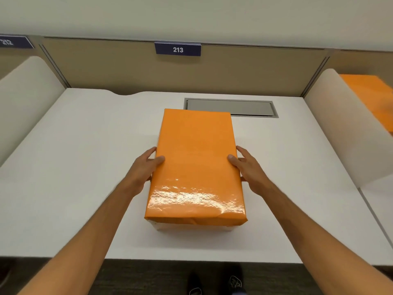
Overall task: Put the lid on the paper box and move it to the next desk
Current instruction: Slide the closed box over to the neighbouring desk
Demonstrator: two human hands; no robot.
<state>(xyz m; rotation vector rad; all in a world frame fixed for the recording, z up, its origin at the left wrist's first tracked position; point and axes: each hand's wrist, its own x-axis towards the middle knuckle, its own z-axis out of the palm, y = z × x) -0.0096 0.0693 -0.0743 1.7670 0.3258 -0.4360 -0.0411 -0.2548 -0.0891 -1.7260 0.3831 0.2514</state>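
Note:
An orange lid [195, 167] sits on top of the paper box, whose pale lower body [191, 227] shows only as a strip under the lid's near edge. The box stands in the middle of the white desk [85, 167]. My left hand [146, 167] presses the lid's left side, thumb on top. My right hand [246, 167] holds the right side the same way. Both hands grip the lidded box between them.
A grey cable hatch [251, 108] lies in the desk just behind the box. A "213" sign [178, 49] hangs on the beige back panel. White dividers stand left [27, 99] and right [344, 128]. Another orange object [374, 99] lies on the right-hand desk.

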